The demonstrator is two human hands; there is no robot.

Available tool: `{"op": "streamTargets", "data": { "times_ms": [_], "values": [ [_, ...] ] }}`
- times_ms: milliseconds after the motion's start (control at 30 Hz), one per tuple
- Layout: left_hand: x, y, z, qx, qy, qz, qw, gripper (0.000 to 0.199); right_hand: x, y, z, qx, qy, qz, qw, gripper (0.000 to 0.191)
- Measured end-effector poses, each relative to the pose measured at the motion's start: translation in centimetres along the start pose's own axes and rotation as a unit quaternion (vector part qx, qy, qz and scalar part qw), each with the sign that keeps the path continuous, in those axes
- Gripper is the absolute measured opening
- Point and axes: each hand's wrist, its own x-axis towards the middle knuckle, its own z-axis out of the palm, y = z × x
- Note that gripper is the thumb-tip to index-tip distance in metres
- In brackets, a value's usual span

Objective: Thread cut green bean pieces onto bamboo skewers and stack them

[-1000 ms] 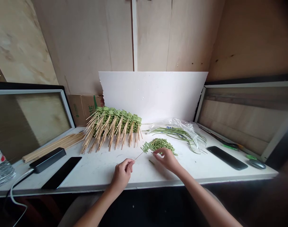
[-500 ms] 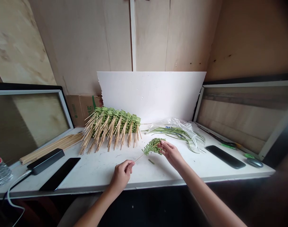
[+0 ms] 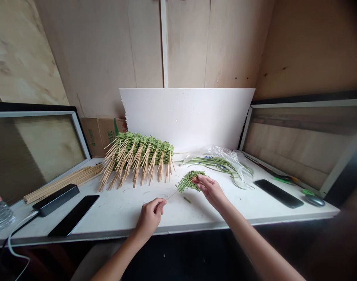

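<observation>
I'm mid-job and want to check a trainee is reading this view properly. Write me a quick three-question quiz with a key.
1. True or false: the left hand holds a thin stick bearing a row of green pieces.

2. Which thing lies beside the dark phone at the right end of the table?
a) water bottle
b) computer mouse
c) cardboard box

3. Which hand is nearer the clear plastic bag?

Key:
1. True
2. b
3. The right hand
</observation>
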Motion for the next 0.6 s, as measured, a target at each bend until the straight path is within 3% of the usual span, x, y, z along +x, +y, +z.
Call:
{"op": "streamTargets", "data": {
  "times_ms": [600],
  "values": [
    [0.01, 0.17, -0.05, -0.002, -0.002, -0.006, 1.000, 0.034, -0.26, -0.02, 0.10, -0.074, 0.009, -0.034, 0.997, 0.035]
  ]
}}
